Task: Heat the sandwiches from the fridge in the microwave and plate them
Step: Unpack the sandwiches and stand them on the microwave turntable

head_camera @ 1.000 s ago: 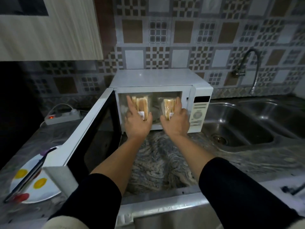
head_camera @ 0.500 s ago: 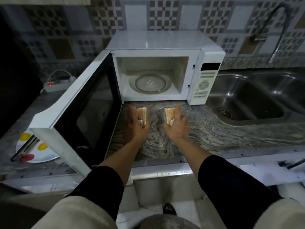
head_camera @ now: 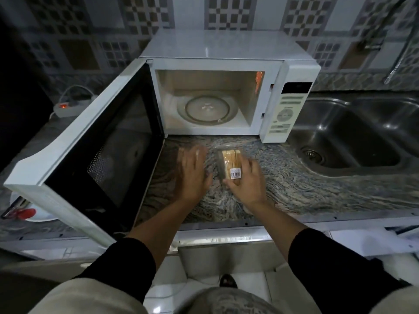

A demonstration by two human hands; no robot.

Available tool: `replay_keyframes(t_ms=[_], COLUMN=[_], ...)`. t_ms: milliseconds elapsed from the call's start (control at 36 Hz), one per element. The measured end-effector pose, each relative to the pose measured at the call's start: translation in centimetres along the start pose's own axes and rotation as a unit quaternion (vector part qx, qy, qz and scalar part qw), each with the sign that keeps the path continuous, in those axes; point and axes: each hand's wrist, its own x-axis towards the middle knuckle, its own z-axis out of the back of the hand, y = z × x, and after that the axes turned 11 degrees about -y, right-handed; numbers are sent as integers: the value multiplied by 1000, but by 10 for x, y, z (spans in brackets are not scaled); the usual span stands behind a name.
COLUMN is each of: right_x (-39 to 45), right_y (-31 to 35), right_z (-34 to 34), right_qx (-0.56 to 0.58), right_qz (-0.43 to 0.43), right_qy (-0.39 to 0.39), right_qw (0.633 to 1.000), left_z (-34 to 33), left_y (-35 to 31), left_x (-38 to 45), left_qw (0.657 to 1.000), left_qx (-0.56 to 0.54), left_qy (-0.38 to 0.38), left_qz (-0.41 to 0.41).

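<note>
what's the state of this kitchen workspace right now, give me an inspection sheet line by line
surface: veined stone countertop, bare in front of the microwave apart from the hands and sandwiches.
job's things: microwave with door swung wide open, turntable empty; wrapped sandwich with a barcode label in the right hand; a second sandwich barely shows under the left hand.
clutter: plate at far left, half hidden behind the door.
grippers: left hand blurred, over its sandwich; right hand grips the wrapped sandwich.
cables: power strip with a lit red switch and a white cord behind the door.
surroundings: steel sink, tap, patterned wall tiles.
</note>
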Motion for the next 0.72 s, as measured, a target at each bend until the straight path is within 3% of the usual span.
replay_keyframes(t_ms=[56, 139, 222, 417, 556, 722], right_x=[-9, -16, -18, -22, -21, -17], right_y=[-7, -12, -17, -34, -35, -29], right_z=[-2, -2, 0, 4, 11, 13], right_qx=[-1, 1, 5, 51, 62, -6], right_qz=[32, 64, 97, 114, 143, 182], right_qy=[-19, -49, -33, 18, 44, 62], right_qw=[999, 997, 995, 992, 987, 981], left_z=[-2, -1, -3, -5, -8, -10], left_y=[-7, -22, -27, -30, -24, -23], left_x=[-3, -7, -11, -4, -4, -6], left_qw=[999, 984, 960, 924, 920, 923], left_qx=[-31, -121, -162, -200, -191, -196], left_qy=[28, 128, 205, 294, 315, 304], left_qz=[-26, 39, 105, 145, 133, 128])
